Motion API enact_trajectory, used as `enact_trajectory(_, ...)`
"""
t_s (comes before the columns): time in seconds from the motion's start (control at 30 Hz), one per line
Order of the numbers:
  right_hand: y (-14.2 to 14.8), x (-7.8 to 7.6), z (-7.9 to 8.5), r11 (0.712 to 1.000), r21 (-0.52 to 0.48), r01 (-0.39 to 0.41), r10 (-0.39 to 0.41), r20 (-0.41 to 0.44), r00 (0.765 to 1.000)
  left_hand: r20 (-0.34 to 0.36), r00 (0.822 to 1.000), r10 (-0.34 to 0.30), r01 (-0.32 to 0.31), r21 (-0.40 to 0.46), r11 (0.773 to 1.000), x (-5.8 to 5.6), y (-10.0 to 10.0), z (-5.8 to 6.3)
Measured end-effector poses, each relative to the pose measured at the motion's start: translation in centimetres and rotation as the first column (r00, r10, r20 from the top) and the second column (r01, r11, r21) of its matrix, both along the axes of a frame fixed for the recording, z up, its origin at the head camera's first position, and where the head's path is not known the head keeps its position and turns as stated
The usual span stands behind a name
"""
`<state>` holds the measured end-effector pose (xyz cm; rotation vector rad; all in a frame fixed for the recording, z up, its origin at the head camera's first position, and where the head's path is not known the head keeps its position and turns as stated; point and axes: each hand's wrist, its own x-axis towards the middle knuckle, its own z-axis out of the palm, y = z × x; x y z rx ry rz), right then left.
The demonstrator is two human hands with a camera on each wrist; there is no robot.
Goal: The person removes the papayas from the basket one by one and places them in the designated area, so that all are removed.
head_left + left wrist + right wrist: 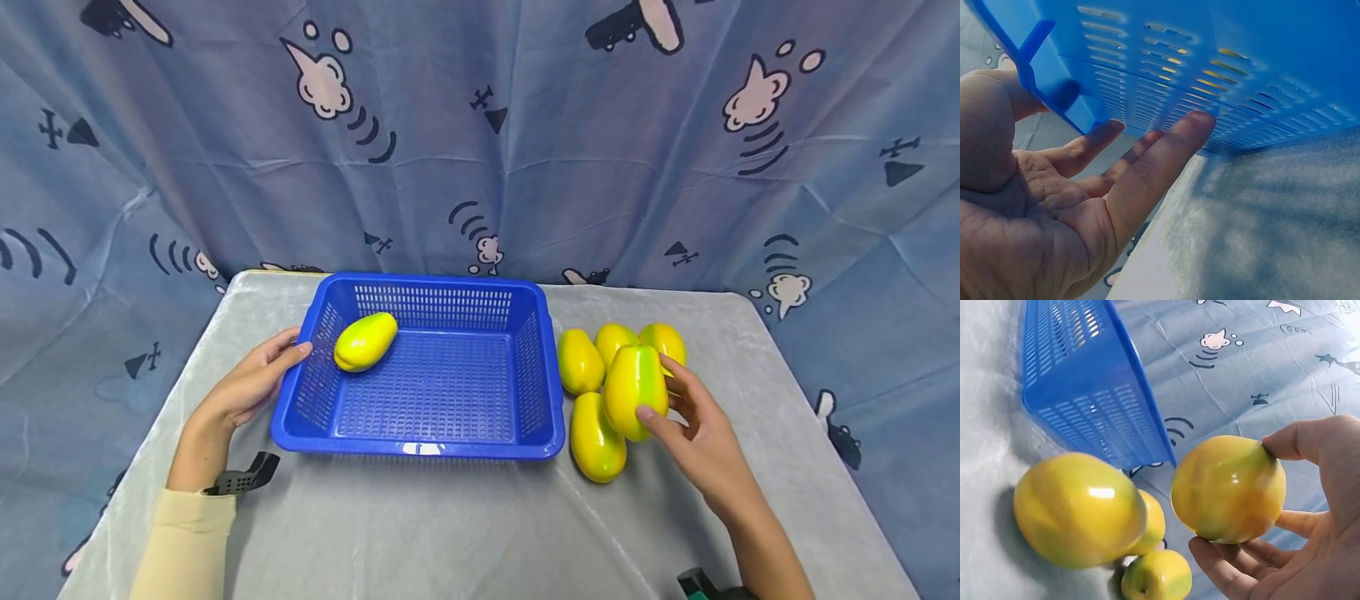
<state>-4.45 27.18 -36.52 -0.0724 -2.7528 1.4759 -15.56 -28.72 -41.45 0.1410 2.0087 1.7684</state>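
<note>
Fruit [628, 392], yellow with a green stripe, is pinched between the thumb and fingers of the right hand [703, 433], which we see held up beside four similar fruits [597, 440] on the grey table [450, 533]. To their left we find a blue basket [480, 451], one yellow fruit [365, 342] lying inside. The left hand [251, 383] grips its left side, thumb over the edge, fingers against the outer wall.

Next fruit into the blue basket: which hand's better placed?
Right, I'd say. The right hand holds a yellow fruit to the right of the blue basket, near the loose fruits. The left hand is across at the left rim, thumb over it.
</note>
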Motion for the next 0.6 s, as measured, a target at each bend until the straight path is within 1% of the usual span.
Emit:
enact_trajectory(0.27,1.0,0.7,-0.8,0.999,0.016,0.047,-0.047,0.012,0.999,0.0,1.0,0.006,-0.006,-0.01,1.0,0.1,-0.2,0.0)
enact_trajectory(0.47,1.7,1.1,-0.8,0.995,0.065,0.071,-0.075,0.056,0.996,-0.006,1.0,-0.001,0.001,-0.001,1.0,-0.1,-0.2,0.0)
enact_trajectory(0.6,2.3,1.3,-1.3,0.991,0.101,0.087,-0.096,0.091,0.991,0.0,1.0,-0.003,0.003,0.018,1.0,-0.1,0.0,-0.3)
